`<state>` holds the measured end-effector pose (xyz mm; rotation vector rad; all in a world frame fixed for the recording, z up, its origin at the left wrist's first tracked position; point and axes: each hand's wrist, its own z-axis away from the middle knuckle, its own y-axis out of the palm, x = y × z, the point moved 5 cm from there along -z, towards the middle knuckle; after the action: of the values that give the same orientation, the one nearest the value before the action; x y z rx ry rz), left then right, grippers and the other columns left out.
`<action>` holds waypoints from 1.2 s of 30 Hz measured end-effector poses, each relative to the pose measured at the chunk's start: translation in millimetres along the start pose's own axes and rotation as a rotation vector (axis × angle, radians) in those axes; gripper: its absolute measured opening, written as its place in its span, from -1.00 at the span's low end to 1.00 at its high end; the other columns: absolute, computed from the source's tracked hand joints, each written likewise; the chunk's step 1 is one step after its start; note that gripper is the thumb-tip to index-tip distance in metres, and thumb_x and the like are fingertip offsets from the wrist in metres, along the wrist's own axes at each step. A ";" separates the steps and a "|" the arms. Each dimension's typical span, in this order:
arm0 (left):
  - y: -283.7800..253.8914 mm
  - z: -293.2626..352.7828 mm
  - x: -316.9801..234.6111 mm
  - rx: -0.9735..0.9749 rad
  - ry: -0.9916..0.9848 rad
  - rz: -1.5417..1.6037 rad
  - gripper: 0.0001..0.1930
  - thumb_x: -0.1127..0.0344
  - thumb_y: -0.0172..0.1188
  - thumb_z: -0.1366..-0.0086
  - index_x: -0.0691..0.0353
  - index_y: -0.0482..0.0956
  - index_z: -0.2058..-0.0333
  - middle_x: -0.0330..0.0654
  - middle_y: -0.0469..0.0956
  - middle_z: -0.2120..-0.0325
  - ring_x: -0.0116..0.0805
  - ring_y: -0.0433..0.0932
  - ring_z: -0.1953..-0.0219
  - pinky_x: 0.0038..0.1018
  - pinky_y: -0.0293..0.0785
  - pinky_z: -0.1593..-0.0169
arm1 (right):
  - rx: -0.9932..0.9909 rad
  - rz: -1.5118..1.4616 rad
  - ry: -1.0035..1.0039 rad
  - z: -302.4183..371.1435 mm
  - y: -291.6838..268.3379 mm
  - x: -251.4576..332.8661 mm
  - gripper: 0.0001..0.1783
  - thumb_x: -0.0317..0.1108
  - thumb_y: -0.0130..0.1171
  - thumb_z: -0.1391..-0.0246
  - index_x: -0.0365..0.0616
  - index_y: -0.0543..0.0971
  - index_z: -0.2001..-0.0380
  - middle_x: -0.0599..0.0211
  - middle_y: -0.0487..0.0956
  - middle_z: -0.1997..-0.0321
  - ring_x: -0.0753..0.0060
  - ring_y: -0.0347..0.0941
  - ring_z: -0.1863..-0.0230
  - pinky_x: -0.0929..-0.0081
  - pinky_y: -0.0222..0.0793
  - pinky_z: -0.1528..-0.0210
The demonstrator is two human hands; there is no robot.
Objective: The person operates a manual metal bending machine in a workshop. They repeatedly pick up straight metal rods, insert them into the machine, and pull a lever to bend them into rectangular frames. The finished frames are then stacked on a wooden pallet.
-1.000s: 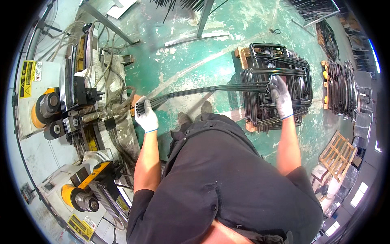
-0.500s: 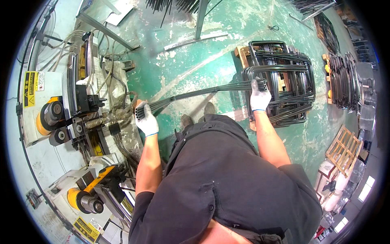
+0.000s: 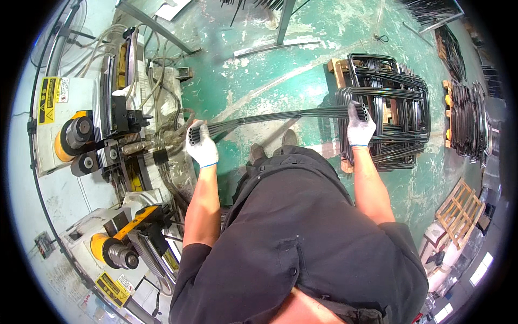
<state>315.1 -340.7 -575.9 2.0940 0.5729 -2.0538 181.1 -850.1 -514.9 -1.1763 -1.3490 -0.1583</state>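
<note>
A bundle of thin black metal tubes (image 3: 280, 115) spans the space in front of me, held level between both hands. My left hand (image 3: 202, 147), in a white glove, is closed around the bundle's left end, where the open tube ends show. At the opposite end my right hand (image 3: 360, 128), gloved too and with darkened fingertips, grips the tubes, whose ends stick out just past the fingers. Behind the right hand lies a stack of bent black tube frames (image 3: 399, 81). The left hand is near the bending machine's hoses.
To the left stands a machine (image 3: 75, 135) with yellow-and-black rollers, hoses and warning labels; a similar unit (image 3: 116, 254) sits nearer. The frames rest on a wooden pallet (image 3: 339, 73). Farther right are another frame stack (image 3: 467, 121) and a slatted wooden pallet (image 3: 458, 213). A metal stand leg (image 3: 285, 24) rises ahead.
My whole view has shifted slightly, so the machine and frame stack appear farther right. Both hands keep hold of the tube bundle, which stays stretched between them.
</note>
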 end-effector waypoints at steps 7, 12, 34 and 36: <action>5.4 -2.6 5.2 0.003 -0.010 0.066 -0.84 0.56 0.27 -0.41 0.33 0.66 0.06 -0.20 0.68 0.16 -0.41 0.63 0.13 -0.46 0.54 -0.02 | 0.010 -0.083 0.060 -6.9 4.5 -17.6 -0.80 -0.36 0.38 -0.27 -0.24 0.76 0.11 0.35 0.78 0.26 0.61 0.67 0.20 0.52 0.55 0.03; 1.7 -0.8 -6.4 0.020 0.111 -0.120 -0.79 0.57 0.28 -0.39 0.33 0.66 0.02 -0.18 0.69 0.11 -0.39 0.64 0.07 -0.45 0.54 -0.11 | 0.009 -0.199 0.042 -5.9 6.4 -20.5 -0.77 -0.40 0.35 -0.31 -0.28 0.73 0.03 0.39 0.76 0.22 0.60 0.63 0.17 0.51 0.53 -0.04; 2.5 7.4 1.4 0.121 -0.072 0.042 -0.49 0.66 0.28 -0.33 0.48 0.45 -0.25 0.01 0.58 -0.15 -0.22 0.58 -0.16 -0.34 0.49 -0.28 | 0.203 -0.590 0.228 -4.2 12.2 -23.3 -0.09 -0.60 0.45 -0.09 -0.14 0.30 -0.48 0.13 0.49 -0.39 0.38 0.45 -0.32 0.39 0.36 -0.41; 1.9 8.0 0.9 0.117 -0.071 0.057 -0.49 0.66 0.28 -0.33 0.48 0.46 -0.25 0.02 0.58 -0.15 -0.22 0.59 -0.15 -0.34 0.49 -0.28 | 0.201 -0.582 0.233 -2.5 11.8 -25.1 -0.09 -0.64 0.44 -0.07 -0.15 0.30 -0.48 0.09 0.47 -0.40 0.34 0.44 -0.34 0.38 0.38 -0.40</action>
<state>308.4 -345.3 -577.4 2.0632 0.3869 -2.1681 183.4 -859.4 -541.0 -0.5541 -1.4272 -0.5464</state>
